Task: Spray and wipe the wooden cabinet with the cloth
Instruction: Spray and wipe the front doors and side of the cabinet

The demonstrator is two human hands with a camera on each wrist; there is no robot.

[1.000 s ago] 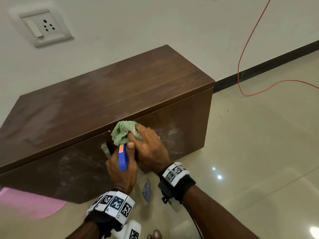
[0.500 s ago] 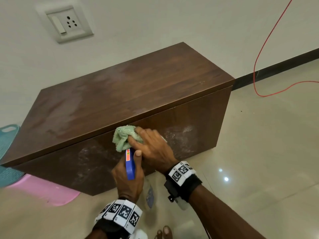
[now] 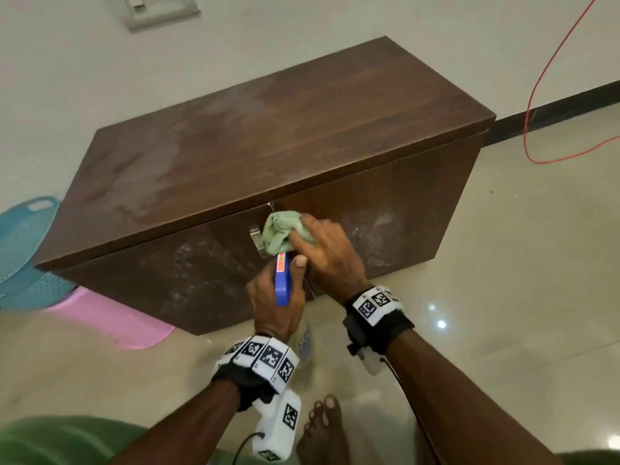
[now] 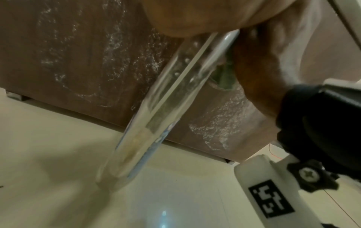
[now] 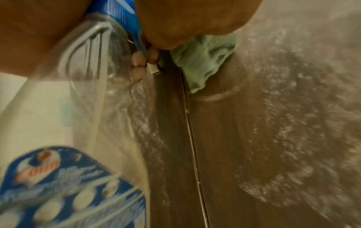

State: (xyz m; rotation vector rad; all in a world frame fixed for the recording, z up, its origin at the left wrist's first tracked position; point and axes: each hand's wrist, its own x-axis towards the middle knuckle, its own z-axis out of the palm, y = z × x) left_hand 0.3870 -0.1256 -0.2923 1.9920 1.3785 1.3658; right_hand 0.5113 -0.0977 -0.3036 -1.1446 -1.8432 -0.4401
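Observation:
A dark brown wooden cabinet (image 3: 268, 129) stands on the floor against the wall, its front doors (image 4: 78, 54) (image 5: 263, 138) speckled with white spray foam. My right hand (image 3: 322, 253) presses a bunched green cloth (image 3: 280, 231) (image 5: 203, 64) against the front, near the top where the two doors meet. My left hand (image 3: 275, 297) grips a clear spray bottle with a blue head (image 3: 281, 280) (image 4: 166, 100) (image 5: 78, 138) just below the cloth, nozzle toward the cabinet.
A metal door handle (image 3: 256, 239) sits left of the cloth. A blue basket (image 3: 23, 250) and a pink mat (image 3: 110, 320) lie on the floor at the left. A red cable (image 3: 536, 95) trails at the right. My bare foot (image 3: 322, 431) is on the tiled floor.
The view has shifted, so the cabinet sits further right and lower in frame. The cloth and right hand have slid slightly up the front; the left hand keeps the bottle below.

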